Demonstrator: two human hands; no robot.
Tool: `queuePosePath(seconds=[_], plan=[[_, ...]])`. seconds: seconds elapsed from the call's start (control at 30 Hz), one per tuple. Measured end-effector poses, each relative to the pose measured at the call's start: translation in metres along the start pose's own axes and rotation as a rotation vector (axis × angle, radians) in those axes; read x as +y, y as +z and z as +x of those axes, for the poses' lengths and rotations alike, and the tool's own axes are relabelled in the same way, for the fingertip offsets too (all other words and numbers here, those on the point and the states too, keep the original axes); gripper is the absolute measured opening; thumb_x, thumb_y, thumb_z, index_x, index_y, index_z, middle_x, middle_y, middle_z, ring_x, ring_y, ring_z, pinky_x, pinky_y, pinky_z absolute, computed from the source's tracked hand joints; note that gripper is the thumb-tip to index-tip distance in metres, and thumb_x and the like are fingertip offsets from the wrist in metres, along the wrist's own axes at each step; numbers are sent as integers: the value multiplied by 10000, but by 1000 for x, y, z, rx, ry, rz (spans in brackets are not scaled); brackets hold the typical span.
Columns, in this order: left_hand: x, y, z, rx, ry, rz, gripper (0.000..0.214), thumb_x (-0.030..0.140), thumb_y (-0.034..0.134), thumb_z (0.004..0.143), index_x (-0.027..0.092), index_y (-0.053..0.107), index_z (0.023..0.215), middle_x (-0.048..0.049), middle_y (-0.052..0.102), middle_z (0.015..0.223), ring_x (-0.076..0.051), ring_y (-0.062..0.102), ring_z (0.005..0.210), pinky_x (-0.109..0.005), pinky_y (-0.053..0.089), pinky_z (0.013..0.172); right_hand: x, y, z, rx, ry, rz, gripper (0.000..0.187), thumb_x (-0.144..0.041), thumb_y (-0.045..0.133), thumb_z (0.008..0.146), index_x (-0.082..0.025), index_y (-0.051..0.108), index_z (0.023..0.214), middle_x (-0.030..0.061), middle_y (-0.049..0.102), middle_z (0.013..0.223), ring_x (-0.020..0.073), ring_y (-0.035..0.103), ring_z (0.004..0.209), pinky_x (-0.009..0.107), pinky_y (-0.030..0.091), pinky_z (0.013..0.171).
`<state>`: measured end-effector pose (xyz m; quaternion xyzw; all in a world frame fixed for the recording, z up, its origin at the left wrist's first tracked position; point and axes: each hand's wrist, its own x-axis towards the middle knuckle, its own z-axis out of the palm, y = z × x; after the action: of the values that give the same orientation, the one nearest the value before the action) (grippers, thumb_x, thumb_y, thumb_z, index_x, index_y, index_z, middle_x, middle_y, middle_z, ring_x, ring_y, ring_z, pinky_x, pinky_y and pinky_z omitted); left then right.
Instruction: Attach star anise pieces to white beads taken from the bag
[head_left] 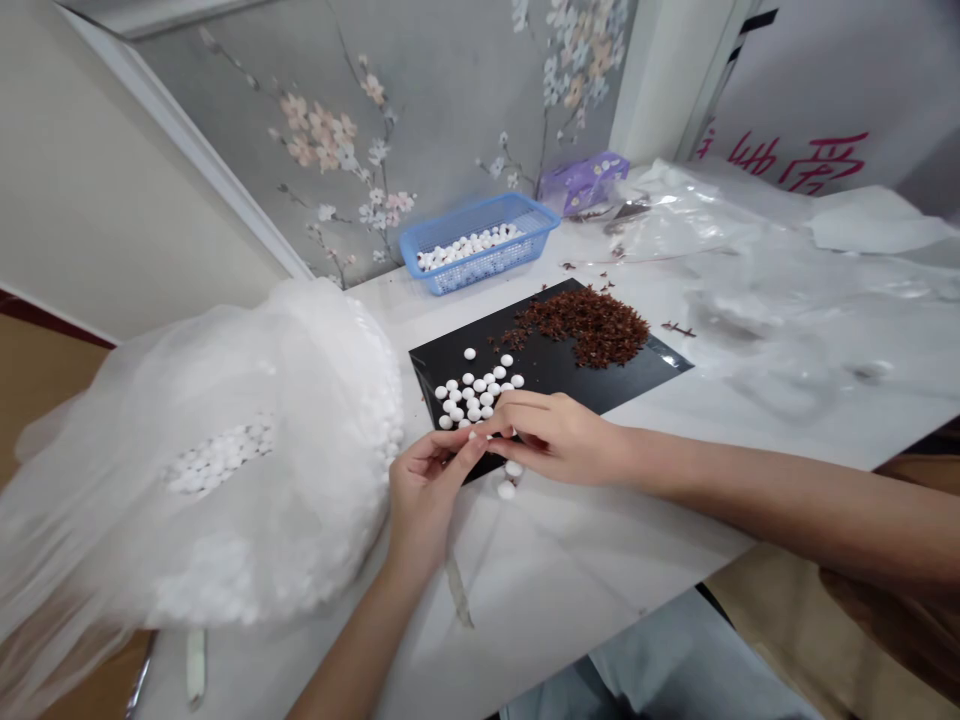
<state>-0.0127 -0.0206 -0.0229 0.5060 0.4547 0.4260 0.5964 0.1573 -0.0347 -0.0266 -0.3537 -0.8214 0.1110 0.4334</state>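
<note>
Over the near edge of a black sheet [540, 385], my left hand [431, 475] and my right hand [559, 435] meet at their fingertips. Both pinch a small white bead [474, 436], mostly covered by the fingers. Beyond the hands, several loose white beads [472, 393] lie on the sheet. A pile of small reddish-brown star-shaped pieces [585, 322] is heaped at the sheet's far right. Two or so more white beads [508, 490] sit just below my right hand, on the white table.
A large clear plastic bag [300, 400] full of white beads bulges at the left. A blue basket [480, 275] of white beads stands by the wall. Crumpled clear plastic [750, 280] and a purple packet [585, 182] lie at the right and back. A pale stick [196, 668] lies front left.
</note>
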Motion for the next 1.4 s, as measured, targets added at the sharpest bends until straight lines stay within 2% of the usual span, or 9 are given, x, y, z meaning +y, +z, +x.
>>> queuePosePath(seconds=[0.23, 0.37, 0.5, 0.77, 0.9, 1.03, 1.17, 1.33, 1.4], plan=[[8, -3, 3, 24, 107, 281, 146, 307, 700, 653, 177, 640, 683, -10, 637, 697, -121, 567, 669, -212, 430, 620, 12, -25, 8, -223, 73, -231, 162, -214, 453, 867, -145, 572, 953, 67, 595, 881, 131, 564, 706, 232, 414, 582], [16, -17, 6, -55, 405, 655, 95, 310, 705, 633, 229, 681, 675, -25, 638, 674, -153, 519, 643, -243, 384, 633, 37, -55, 11, -258, 481, -581, 148, -227, 500, 807, -152, 596, 891, 73, 595, 866, 175, 566, 721, 270, 404, 614], [14, -28, 9, -255, 548, 948, 225, 320, 611, 733, 264, 701, 932, -48, 667, 727, -180, 548, 672, -254, 370, 649, 56, -70, 6, -267, 773, -769, 250, -269, 515, 774, -156, 578, 988, 94, 587, 975, 204, 572, 739, 292, 393, 592], [11, -30, 10, -278, 712, 1244, 355, 273, 501, 823, 286, 589, 1166, -37, 648, 681, -154, 523, 583, -239, 310, 551, 65, -64, 3, -228, 831, -765, 242, -165, 443, 792, -175, 598, 978, 83, 589, 1012, 208, 584, 814, 294, 392, 603], [25, -43, 10, -133, 817, 1207, 369, 244, 562, 781, 276, 605, 1146, -31, 641, 695, -145, 521, 587, -233, 344, 592, 66, -64, 4, -199, 827, -745, 171, -197, 458, 791, -186, 614, 859, 63, 599, 951, 196, 576, 790, 287, 388, 593], [49, -77, 19, 328, 919, 1205, 291, 230, 541, 790, 216, 638, 1065, -29, 615, 734, -129, 483, 574, -240, 369, 615, 68, -63, 3, -184, 805, -735, 187, -207, 454, 794, -190, 623, 870, 67, 595, 944, 193, 571, 769, 284, 383, 581], [65, -124, 32, 610, 647, 1446, 246, 254, 460, 822, 178, 629, 984, -15, 564, 767, -131, 475, 600, -266, 384, 612, 71, -61, 0, -178, 734, -744, 290, -220, 441, 809, -210, 591, 1058, 66, 578, 1000, 191, 568, 763, 285, 380, 579], [61, -158, 41, 502, 9, 1618, 312, 397, 511, 767, 197, 631, 974, -94, 626, 876, -269, 563, 769, -342, 421, 597, 73, -60, 0, -175, 737, -730, 192, -208, 454, 801, -209, 637, 859, 38, 587, 941, 161, 564, 733, 266, 346, 555], [59, -160, 42, 463, -131, 1618, 378, 411, 440, 798, 158, 625, 1011, -152, 630, 935, -317, 574, 844, -392, 441, 649, 73, -60, 1, -172, 740, -734, 172, -197, 456, 793, -209, 628, 804, 28, 592, 907, 154, 560, 722, 262, 325, 539]])
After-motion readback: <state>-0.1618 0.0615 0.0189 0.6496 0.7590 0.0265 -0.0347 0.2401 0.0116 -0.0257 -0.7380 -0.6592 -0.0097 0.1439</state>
